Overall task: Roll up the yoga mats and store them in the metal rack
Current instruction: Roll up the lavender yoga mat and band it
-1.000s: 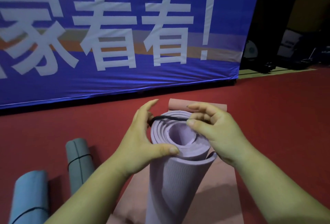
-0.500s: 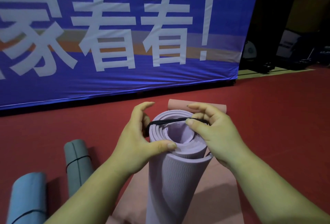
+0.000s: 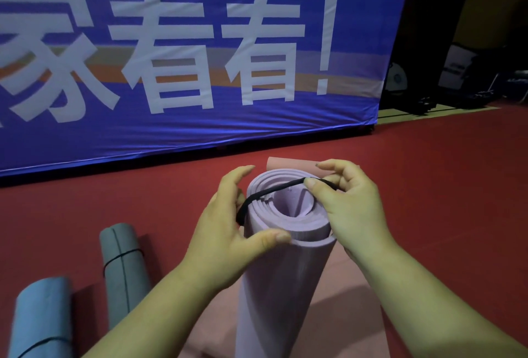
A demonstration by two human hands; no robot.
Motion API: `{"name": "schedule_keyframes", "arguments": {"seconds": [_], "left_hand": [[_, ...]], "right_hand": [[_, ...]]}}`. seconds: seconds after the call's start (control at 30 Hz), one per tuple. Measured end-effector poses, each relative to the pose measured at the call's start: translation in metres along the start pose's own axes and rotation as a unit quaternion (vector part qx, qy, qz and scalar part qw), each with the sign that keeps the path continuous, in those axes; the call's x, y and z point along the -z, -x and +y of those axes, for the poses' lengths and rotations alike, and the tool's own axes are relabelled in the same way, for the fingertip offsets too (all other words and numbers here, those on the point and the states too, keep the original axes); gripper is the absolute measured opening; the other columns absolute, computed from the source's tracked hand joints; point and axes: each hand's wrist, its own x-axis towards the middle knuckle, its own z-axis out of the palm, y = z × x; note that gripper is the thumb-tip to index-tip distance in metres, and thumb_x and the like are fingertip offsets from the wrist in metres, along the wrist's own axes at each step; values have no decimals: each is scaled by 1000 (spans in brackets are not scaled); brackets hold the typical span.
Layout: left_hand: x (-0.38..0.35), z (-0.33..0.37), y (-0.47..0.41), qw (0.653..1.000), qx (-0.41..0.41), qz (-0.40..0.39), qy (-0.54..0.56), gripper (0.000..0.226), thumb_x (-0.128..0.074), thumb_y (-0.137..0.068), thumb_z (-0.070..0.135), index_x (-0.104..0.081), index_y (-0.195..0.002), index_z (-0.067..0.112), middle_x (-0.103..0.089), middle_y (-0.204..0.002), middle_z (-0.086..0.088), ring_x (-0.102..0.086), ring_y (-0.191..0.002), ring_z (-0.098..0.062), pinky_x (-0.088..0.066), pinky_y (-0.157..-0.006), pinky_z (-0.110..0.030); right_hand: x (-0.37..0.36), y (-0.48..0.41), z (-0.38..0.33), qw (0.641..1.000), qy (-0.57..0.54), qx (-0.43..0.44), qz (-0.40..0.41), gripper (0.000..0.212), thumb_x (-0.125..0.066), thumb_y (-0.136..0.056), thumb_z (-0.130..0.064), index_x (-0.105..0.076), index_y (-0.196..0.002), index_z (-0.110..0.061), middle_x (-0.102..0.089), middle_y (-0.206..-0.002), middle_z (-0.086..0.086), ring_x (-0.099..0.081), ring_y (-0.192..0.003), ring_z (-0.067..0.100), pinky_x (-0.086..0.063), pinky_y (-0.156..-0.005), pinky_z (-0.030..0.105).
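Banner [image 3: 200, 129]: blue cloth with white characters, hung behind the floor.
Floor [image 3: 428, 186]: covered in red.
Pink mat [image 3: 343, 286]: laid flat, far end curled.
Purple mat [image 3: 280, 286]: rolled, held upright on the pink mat.
Blue roll [image 3: 40, 315], grey roll [image 3: 123, 266]: banded, laid at left.
Left hand [image 3: 228, 232]: wrapped round the purple roll's top, thumb on the near rim.
Right hand [image 3: 351, 206]: the band is pinched.
Black band [image 3: 274, 189]: stretched across the roll's open end.

Two bare forearms, uncovered right down to the frame's lower edge, left hand [image 3: 225, 235] and right hand [image 3: 354, 212] bare too, rounded fingers, short plain fingernails, broad thumbnails, wrists seemingly unadorned though the dim light blurs detail
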Motion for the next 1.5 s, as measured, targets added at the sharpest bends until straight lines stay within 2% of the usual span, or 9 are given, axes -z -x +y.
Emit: {"name": "schedule_keyframes", "arguments": {"seconds": [0.17, 0.3, 0.5, 0.67, 0.83, 1.07, 1.17, 1.27, 1.5], "left_hand": [[0, -2, 3, 997, -4, -65, -49, 129, -92, -42, 68, -12, -143, 68, -36, -144, 34, -44, -133, -4, -43, -107, -29], [-1, -6, 6, 999, 25, -12, -27, 129, -97, -39, 59, -15, -138, 71, -57, -109, 27, -56, -105, 5, -40, -86, -5], [0, -17, 3, 997, 56, 43, -39, 118, -97, -50, 45, -28, -147, 48, -51, -64, 21, -49, -61, -5, -38, -58, -14], [4, -27, -3, 996, 42, 62, -46, 119, -90, -50, 56, -27, -151, 47, -51, -69, 8, -48, -62, -12, -41, -58, -22], [-2, -37, -1, 995, -24, 77, -63, 104, -73, -58, 72, -9, -140, 75, -53, -79, 5, -49, -65, -16, -43, -61, -27], [-7, -92, -35, 987, 41, 153, -32, 98, -85, -67, 48, -32, -149, 40, -53, -71, 1, -50, -59, -12, -41, -58, -22], [-12, -119, -45, 982, 55, 181, -7, 85, -84, -75, 38, -34, -143, 49, -56, -70, -5, -56, -63, -15, -45, -63, -28], [-20, -135, -47, 985, 32, 167, -7, 78, -70, -75, 56, -31, -142, 48, -59, -78, 3, -59, -69, -13, -45, -67, -27], [-34, -179, -4, 998, 56, 40, -7, 132, -79, -55, 71, -7, -160, 34, -55, -89, 14, -58, -83, -11, -42, -76, -10]], "right_hand": [[0, 1, 0, 999, 32, 30, 31, 22, -81, -84, -14, -67, -97, -25, -58, -65, -15, -55, -63, 5, -47, -65, 21], [-2, 4, -4, 996, 53, 59, 26, 25, -80, -84, -12, -62, -94, -26, -56, -60, -16, -49, -55, 2, -41, -57, 15], [5, -3, -5, 993, 77, 85, -14, 42, -69, -77, 7, -59, -97, -29, -57, -58, -4, -50, -55, 6, -40, -61, 17], [6, -12, 3, 992, 21, 51, -116, 47, -74, -75, -6, -54, -111, -30, -54, -59, 3, -51, -62, 17, -45, -68, 30], [-8, -17, 22, 996, 32, 46, -66, 36, -56, -75, -23, -52, -111, -28, -49, -51, -9, -44, -54, 10, -36, -60, 33], [-38, -46, 29, 991, 46, 119, -44, 31, -69, -83, -12, -56, -105, -30, -44, -49, -3, -52, -53, 30, -53, -66, 48], [-40, -54, 51, 988, 61, 116, -86, 34, -71, -90, -1, -57, -110, -25, -41, -46, -8, -38, -44, 10, -40, -50, 25], [-52, -47, 82, 991, 54, 79, -91, 26, -72, -86, -33, -57, -108, -33, -55, -57, 5, -48, -52, 17, -44, -55, 26], [-64, -21, 149, 997, 54, 55, 8, 31, -48, -84, -62, -50, -98, -34, -58, -68, -8, -50, -63, 10, -47, -67, 48]]}}
